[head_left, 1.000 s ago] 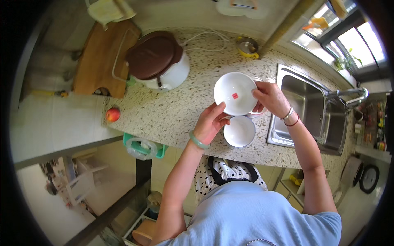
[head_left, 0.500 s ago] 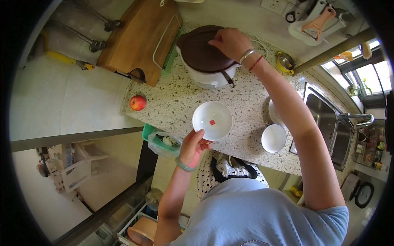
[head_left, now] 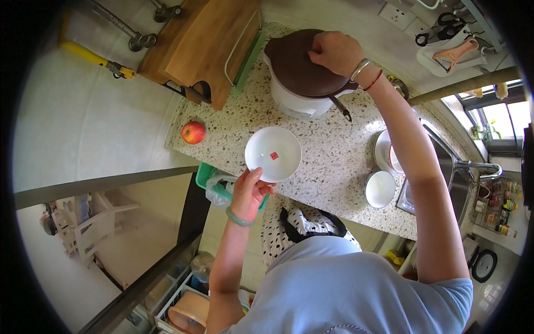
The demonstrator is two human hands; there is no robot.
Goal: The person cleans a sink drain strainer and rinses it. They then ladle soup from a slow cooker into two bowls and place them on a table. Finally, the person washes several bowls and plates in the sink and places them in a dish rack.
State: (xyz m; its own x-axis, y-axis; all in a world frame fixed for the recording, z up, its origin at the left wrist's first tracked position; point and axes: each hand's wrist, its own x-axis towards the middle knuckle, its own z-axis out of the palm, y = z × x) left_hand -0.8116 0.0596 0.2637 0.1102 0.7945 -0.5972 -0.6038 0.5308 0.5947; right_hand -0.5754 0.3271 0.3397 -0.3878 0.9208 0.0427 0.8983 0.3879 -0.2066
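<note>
My left hand (head_left: pixel 250 196) holds a white bowl (head_left: pixel 282 142) by its near rim, thumb on the inside edge. The bowl is tilted toward me, and a small red mark shows in its bottom. At the back of the counter, the fingers of my right hand (head_left: pixel 338 53) are curled at the top of a dark brown lid (head_left: pixel 297 68); the knob, if any, is hidden beneath them. That lid sits on a white electric pot (head_left: pixel 297 104). From under its right edge pokes the dark handle (head_left: pixel 341 109) of a utensil whose other end is hidden.
A red apple (head_left: pixel 193 132) lies at the counter's left end, near wooden cutting boards (head_left: pixel 203 50) in a rack. A white bowl (head_left: pixel 380 190) and stacked white dishes (head_left: pixel 382 149) stand by the sink (head_left: pixel 411 195). Below the left edge hangs a green bin (head_left: pixel 204 177).
The view has shifted. My left hand has carried the bowl leftward relative to the pot. My right hand stays on the lid.
</note>
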